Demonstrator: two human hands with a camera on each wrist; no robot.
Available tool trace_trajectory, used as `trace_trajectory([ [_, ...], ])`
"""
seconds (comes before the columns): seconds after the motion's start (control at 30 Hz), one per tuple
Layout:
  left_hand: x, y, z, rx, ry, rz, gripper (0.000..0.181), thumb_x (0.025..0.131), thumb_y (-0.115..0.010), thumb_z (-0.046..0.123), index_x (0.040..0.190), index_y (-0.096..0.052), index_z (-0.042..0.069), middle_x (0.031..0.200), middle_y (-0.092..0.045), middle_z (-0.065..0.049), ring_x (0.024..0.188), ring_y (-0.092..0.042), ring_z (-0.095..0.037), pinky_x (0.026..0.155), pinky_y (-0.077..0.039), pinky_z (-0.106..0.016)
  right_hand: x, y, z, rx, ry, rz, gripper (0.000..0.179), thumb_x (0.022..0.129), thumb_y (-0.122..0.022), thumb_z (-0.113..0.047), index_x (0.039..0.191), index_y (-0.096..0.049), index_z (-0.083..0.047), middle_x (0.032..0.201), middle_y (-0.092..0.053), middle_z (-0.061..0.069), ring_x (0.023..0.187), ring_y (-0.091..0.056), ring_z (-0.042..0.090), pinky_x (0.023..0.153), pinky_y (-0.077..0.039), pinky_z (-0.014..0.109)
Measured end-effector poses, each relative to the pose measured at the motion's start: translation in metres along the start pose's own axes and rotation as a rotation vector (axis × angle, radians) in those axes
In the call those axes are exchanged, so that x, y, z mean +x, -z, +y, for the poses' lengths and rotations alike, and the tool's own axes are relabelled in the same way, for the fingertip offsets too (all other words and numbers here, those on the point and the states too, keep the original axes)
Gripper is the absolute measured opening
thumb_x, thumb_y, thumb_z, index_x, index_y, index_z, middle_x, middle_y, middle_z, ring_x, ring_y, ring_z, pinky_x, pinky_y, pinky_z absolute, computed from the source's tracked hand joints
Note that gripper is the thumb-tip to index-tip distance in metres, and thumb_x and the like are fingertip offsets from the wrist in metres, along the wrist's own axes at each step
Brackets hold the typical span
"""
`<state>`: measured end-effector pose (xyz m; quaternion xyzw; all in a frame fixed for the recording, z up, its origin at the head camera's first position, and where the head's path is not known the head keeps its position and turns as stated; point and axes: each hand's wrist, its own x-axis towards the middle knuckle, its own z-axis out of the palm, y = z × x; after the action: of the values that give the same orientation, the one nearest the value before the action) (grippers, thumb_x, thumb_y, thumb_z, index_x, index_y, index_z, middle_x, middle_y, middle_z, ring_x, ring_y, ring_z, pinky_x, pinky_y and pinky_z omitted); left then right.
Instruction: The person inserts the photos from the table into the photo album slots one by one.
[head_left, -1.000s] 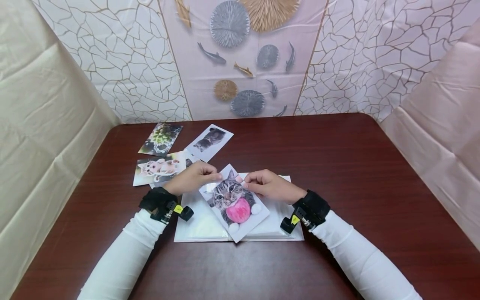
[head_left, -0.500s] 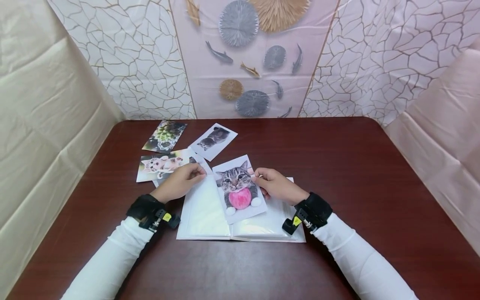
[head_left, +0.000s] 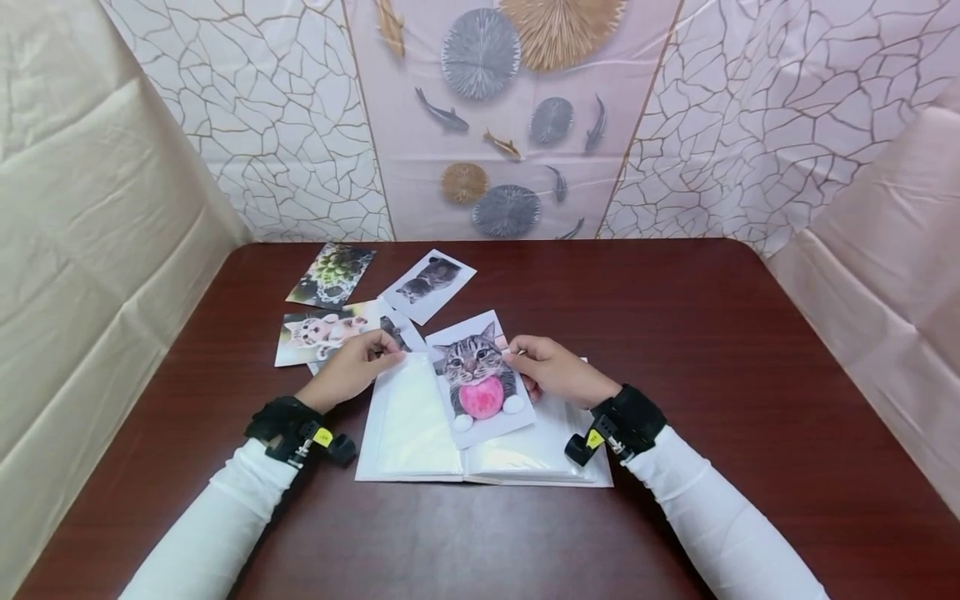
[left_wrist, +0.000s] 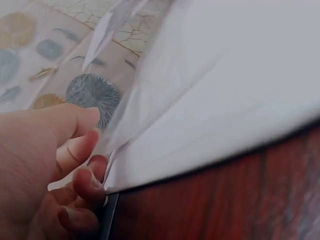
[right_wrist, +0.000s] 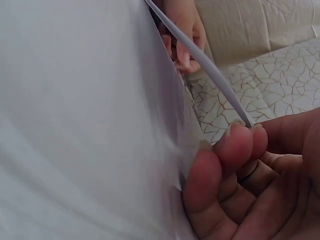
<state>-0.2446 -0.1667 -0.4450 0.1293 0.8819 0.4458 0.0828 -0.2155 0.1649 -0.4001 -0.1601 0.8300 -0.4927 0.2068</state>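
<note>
A photo album [head_left: 408, 429] with white pages and clear plastic sleeves lies open on the table. Over it, tilted, is a photo [head_left: 482, 396] of a tabby cat with a pink ball. My right hand [head_left: 558, 372] pinches this photo by its upper right edge; from the right wrist the photo's thin edge [right_wrist: 220, 82] runs into the fingertips. At the album's upper left corner my left hand [head_left: 348, 369] has thumb and fingers curled at the page edge. Close up in the left wrist view, they pinch the edge of the clear sleeve [left_wrist: 145, 107].
Behind and left of the album lie a kitten photo [head_left: 322, 333], partly covering another print [head_left: 397, 329], a succulent photo [head_left: 333, 275] and a photo of a dark animal [head_left: 429, 285]. The dark red wooden table [head_left: 637, 300] meets patterned cloth hangings at its far edge.
My left hand has let go of the cat photo and moved left to the album's upper left corner. The photo, in my right hand, has turned more upright and shifted slightly right.
</note>
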Motion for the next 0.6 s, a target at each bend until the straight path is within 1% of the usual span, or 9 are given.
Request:
trace_trajectory([
  [0.1,0.0,0.0,-0.002,-0.075,-0.001,0.009,0.017,0.1,-0.066,0.028,0.104,-0.065,0.012,0.094,-0.062,-0.005,0.073,-0.05,-0.019,0.065,-0.043,-0.027,0.002,0.0,0.0,0.006,-0.002,-0.009,0.019,0.108,-0.05,-0.017,0.093,-0.053,-0.005,0.065,-0.042,0.002,0.055,-0.047,0.017,0.056,-0.047,0.026],
  [0.2,0.0,-0.001,-0.001,-0.096,-0.02,0.008,0.017,0.1,-0.066,0.027,0.107,-0.069,0.013,0.1,-0.066,-0.006,0.077,-0.05,-0.021,0.066,-0.041,-0.028,0.005,0.001,0.0,0.009,-0.001,-0.016,0.019,0.108,-0.05,-0.017,0.094,-0.053,-0.005,0.064,-0.043,0.002,0.055,-0.048,0.017,0.055,-0.047,0.026],
  [0.27,0.001,-0.001,0.0,-0.097,-0.03,0.006,0.017,0.1,-0.066,0.027,0.11,-0.072,0.015,0.103,-0.068,-0.006,0.079,-0.05,-0.021,0.067,-0.041,-0.028,0.006,0.002,-0.001,0.02,-0.003,-0.015,0.02,0.108,-0.049,-0.018,0.095,-0.053,-0.004,0.063,-0.043,0.002,0.055,-0.048,0.017,0.054,-0.048,0.027],
  [0.4,0.003,-0.003,-0.001,-0.099,-0.027,0.008,0.017,0.101,-0.065,0.026,0.112,-0.073,0.016,0.105,-0.069,-0.006,0.077,-0.048,-0.022,0.065,-0.039,-0.027,0.01,0.005,-0.004,0.049,-0.006,-0.002,0.019,0.108,-0.048,-0.018,0.097,-0.053,-0.003,0.062,-0.044,0.002,0.054,-0.05,0.017,0.052,-0.047,0.028],
  [0.6,0.004,-0.003,-0.004,-0.094,-0.016,0.043,0.015,0.1,-0.066,0.026,0.108,-0.074,0.016,0.099,-0.068,-0.005,0.074,-0.049,-0.024,0.064,-0.04,-0.028,0.023,0.012,-0.017,0.091,-0.002,0.021,0.019,0.109,-0.046,-0.018,0.099,-0.052,-0.003,0.065,-0.046,0.004,0.056,-0.051,0.017,0.052,-0.047,0.029],
])
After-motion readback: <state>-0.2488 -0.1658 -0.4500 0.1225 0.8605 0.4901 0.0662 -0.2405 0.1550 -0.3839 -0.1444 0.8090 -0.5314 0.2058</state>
